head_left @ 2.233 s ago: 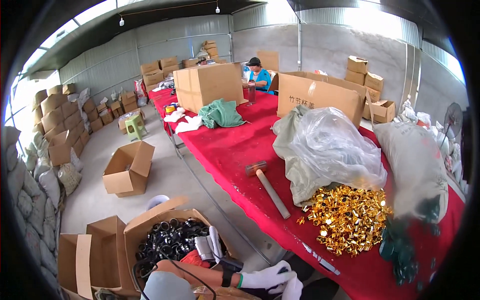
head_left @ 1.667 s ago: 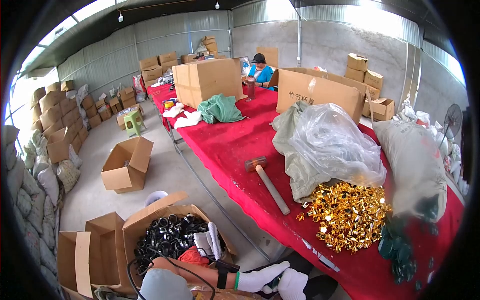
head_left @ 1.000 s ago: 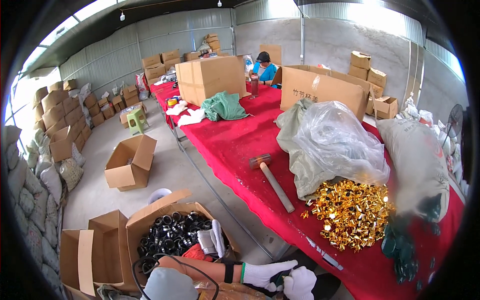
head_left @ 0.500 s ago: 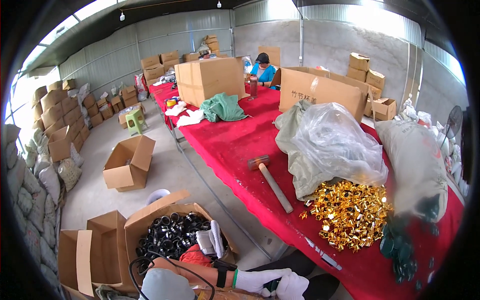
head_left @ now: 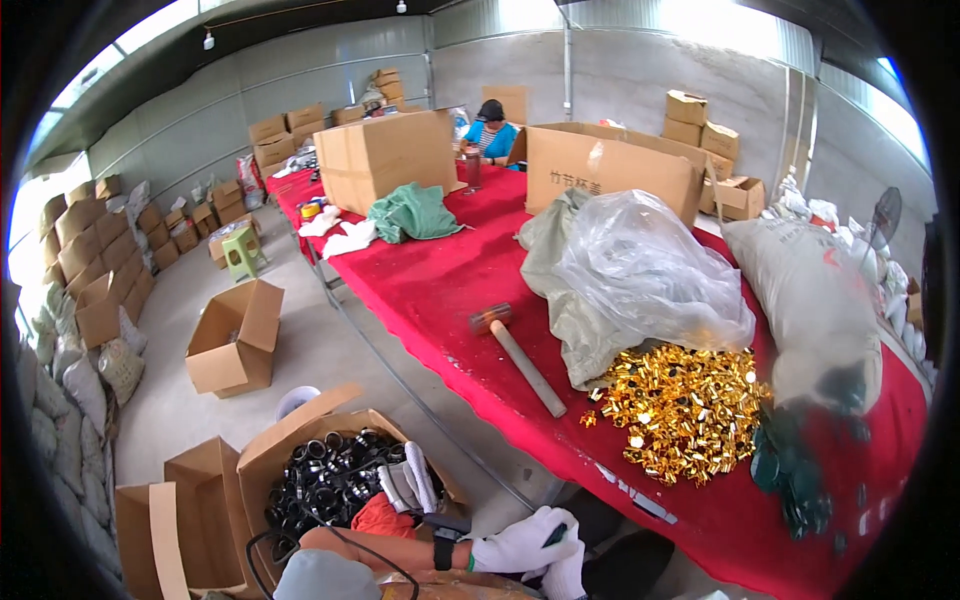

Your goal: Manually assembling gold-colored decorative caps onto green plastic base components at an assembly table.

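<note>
While gloved hands (head_left: 535, 550) meet, the open carton (head_left: 262, 460) holds black rings (head_left: 325, 482).

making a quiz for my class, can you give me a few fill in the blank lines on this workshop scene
1. The long table is covered with a cloth coloured ____.
2. The hammer lies on the table to the left of a heap of small shiny pieces coloured ____.
3. Both hands at the lower edge wear gloves coloured ____.
4. The open box by the table holds rings coloured ____.

Missing words: red; gold; white; black
</note>
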`<move>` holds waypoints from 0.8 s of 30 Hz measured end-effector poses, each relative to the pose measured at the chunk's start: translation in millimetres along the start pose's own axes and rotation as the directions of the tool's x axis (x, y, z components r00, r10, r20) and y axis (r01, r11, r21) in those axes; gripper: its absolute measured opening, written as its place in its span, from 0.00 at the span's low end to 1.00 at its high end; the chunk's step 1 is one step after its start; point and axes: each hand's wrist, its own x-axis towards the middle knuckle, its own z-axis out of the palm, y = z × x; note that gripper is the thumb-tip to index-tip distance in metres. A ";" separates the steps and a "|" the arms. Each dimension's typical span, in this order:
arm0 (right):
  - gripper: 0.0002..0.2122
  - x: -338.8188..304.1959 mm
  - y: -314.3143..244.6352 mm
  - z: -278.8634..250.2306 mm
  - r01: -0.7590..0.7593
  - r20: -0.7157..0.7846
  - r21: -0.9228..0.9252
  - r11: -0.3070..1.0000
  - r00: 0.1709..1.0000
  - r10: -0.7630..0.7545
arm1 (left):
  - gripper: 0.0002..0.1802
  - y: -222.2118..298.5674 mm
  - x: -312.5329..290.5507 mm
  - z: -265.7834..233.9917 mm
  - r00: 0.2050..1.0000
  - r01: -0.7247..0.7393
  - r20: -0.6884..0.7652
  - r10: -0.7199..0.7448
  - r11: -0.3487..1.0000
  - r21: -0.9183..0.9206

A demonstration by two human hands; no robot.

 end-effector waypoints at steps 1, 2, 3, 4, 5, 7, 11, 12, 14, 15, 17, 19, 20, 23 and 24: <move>0.18 -21.4 -76.4 24.8 -0.267 -0.111 -0.171 0.948 0.962 0.250 | 0.23 8.7 2.4 1.2 0.985 0.165 -0.009 -0.173 0.955 -0.246; 0.12 -14.3 -63.8 18.2 0.091 -0.113 -0.452 0.887 0.981 -0.158 | 0.24 9.5 5.4 -8.0 0.927 0.374 0.134 -0.350 0.844 -0.384; 0.09 -10.4 -54.6 7.8 0.379 -0.008 -0.689 0.617 0.848 -0.530 | 0.24 12.1 10.1 -13.2 0.824 0.567 0.309 -0.475 0.673 -0.475; 0.08 -8.2 -65.1 7.0 0.544 0.229 -0.788 0.288 0.693 -0.683 | 0.24 11.5 13.2 -11.4 0.795 0.599 0.348 -0.497 0.557 -0.575; 0.09 -8.3 -77.1 7.3 0.623 0.429 -0.781 0.037 0.579 -0.693 | 0.24 9.5 8.1 -19.8 0.759 0.645 0.530 -0.379 0.319 -0.695; 0.09 -7.4 -81.3 -3.1 0.661 0.614 -0.725 -0.194 0.492 -0.618 | 0.22 27.0 8.9 -28.0 0.563 0.790 0.722 -0.402 0.006 -0.613; 0.09 -0.5 -61.8 -23.1 0.732 0.717 -0.621 -0.280 0.386 -0.581 | 0.21 26.5 -3.5 -9.5 0.594 0.778 0.706 -0.385 0.053 -0.626; 0.08 4.3 -41.2 -29.3 0.671 0.639 -0.704 -0.233 0.454 -0.622 | 0.19 30.3 -4.4 -6.6 0.682 0.717 0.570 -0.458 0.262 -0.646; 0.10 8.9 -13.8 -30.2 0.538 0.453 -0.839 -0.081 0.608 -0.652 | 0.20 38.4 -3.6 -3.8 0.775 0.620 0.307 -0.553 0.571 -0.538; 0.10 7.8 -4.1 -26.0 0.534 0.452 -0.841 -0.083 0.611 -0.651 | 0.20 35.1 -2.2 5.9 0.775 0.621 0.311 -0.551 0.569 -0.539; 0.13 0.8 2.8 -3.4 0.284 -0.145 -0.308 0.908 0.929 -0.339 | 0.24 22.5 -6.1 25.5 0.962 0.117 -0.218 -0.166 0.968 -0.224; 0.16 7.8 25.3 -8.2 0.189 -0.208 0.130 0.973 0.965 -0.160 | 0.26 20.6 -3.2 13.9 0.989 0.015 -0.149 -0.027 0.997 -0.081; 0.16 8.7 26.4 -4.6 0.136 -0.223 0.320 0.938 0.973 -0.065 | 0.25 22.0 -0.9 9.6 0.998 0.009 -0.068 -0.009 1.000 0.002; 0.20 18.7 28.7 -5.2 0.192 -0.281 0.269 0.944 0.953 -0.114 | 0.27 2.6 2.0 15.5 1.000 0.010 0.022 -0.011 0.998 0.055; 0.22 22.5 18.2 -16.9 0.026 -0.214 0.206 0.978 0.977 0.019 | 0.30 -7.5 3.2 18.8 0.999 0.033 0.010 -0.033 0.999 -0.014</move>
